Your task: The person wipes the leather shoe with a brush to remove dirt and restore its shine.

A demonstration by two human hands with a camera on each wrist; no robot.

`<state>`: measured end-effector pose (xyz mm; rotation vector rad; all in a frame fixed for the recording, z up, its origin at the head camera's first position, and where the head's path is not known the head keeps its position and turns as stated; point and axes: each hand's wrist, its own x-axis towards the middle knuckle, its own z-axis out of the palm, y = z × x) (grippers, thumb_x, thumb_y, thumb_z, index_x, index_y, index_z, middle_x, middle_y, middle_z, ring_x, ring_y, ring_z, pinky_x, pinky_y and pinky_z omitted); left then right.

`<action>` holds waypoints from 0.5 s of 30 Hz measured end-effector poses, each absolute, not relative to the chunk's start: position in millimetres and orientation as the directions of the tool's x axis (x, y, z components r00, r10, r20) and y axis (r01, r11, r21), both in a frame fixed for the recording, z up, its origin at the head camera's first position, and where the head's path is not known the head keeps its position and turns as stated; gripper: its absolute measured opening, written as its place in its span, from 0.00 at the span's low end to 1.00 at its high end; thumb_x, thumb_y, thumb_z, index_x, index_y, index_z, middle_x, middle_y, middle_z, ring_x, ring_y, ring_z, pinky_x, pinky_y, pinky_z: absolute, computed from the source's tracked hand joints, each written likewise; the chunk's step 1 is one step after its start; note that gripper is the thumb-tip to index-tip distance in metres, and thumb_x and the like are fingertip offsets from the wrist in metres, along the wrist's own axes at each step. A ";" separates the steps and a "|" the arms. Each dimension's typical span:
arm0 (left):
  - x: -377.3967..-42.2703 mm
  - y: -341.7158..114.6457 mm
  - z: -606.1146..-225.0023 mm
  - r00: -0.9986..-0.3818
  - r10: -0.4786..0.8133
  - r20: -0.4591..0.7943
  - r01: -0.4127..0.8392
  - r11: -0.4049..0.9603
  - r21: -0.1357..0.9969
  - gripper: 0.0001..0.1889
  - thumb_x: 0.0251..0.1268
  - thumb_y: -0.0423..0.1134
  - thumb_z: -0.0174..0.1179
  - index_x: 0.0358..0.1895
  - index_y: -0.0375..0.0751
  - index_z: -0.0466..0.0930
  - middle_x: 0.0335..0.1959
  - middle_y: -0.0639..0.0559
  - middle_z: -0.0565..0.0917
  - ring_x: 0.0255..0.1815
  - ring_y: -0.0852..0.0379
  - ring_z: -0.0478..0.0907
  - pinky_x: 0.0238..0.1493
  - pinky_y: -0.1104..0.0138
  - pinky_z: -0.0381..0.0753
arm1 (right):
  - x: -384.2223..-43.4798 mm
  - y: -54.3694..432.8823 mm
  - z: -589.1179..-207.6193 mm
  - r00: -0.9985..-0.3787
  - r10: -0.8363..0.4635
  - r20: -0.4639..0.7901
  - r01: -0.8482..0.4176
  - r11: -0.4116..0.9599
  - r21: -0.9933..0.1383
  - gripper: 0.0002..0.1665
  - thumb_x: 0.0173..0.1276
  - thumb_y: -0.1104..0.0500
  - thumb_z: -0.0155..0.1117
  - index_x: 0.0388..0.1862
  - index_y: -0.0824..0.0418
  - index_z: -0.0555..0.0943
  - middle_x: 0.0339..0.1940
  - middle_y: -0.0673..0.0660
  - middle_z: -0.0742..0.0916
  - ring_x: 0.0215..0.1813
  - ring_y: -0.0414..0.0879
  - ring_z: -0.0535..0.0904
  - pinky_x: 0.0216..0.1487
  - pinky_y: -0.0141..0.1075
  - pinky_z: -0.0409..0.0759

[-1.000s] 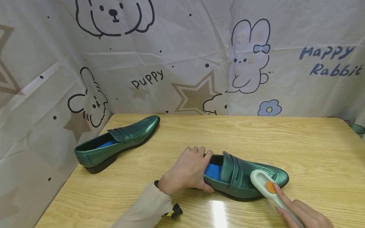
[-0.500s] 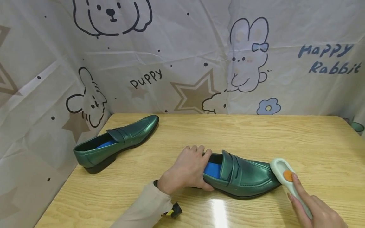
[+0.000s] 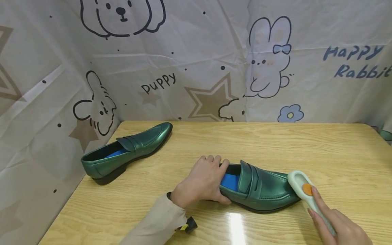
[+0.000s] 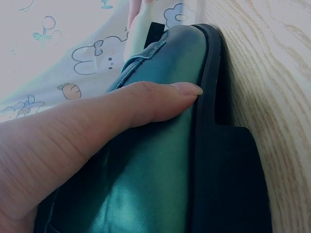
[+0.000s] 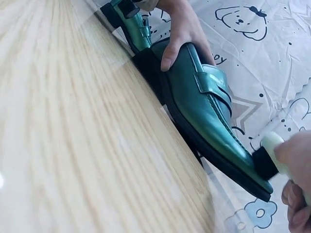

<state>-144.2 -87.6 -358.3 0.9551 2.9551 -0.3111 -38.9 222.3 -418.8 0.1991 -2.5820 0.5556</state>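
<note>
A metallic green loafer (image 3: 266, 190) with a blue insole lies on the table, its toe to the right. My left hand (image 3: 203, 180) grips it around the heel; in the left wrist view the thumb (image 4: 160, 102) presses along its side just above the dark sole. With my right hand (image 3: 343, 223) I hold a pale green shoe brush (image 3: 300, 183) by its handle, a fingertip at its orange button (image 3: 307, 189). The brush's black bristles (image 5: 265, 163) touch the loafer's toe in the right wrist view.
The matching green loafer (image 3: 128, 151) stands at the table's left edge, toe pointing to the back right. Behind the wood-grain table (image 3: 214, 139) hangs a pale cloth (image 3: 196, 41) printed with cartoons. A greenish object (image 3: 386, 135) shows past the right edge.
The brush in my right hand has moved from the loafer's upper front rightward to its toe, then shifted slightly back left. My left hand keeps its hold on the heel.
</note>
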 end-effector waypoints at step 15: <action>-143.6 -87.2 -358.7 -0.809 0.584 -0.065 0.584 0.786 -0.205 0.55 0.34 0.81 0.59 0.64 0.46 0.67 0.50 0.48 0.77 0.46 0.51 0.77 0.49 0.59 0.77 | -31.8 213.9 -421.1 -0.839 -0.273 0.470 -0.447 0.839 -0.311 0.46 0.49 0.65 0.75 0.69 0.50 0.72 0.20 0.34 0.64 0.18 0.26 0.54 0.17 0.18 0.54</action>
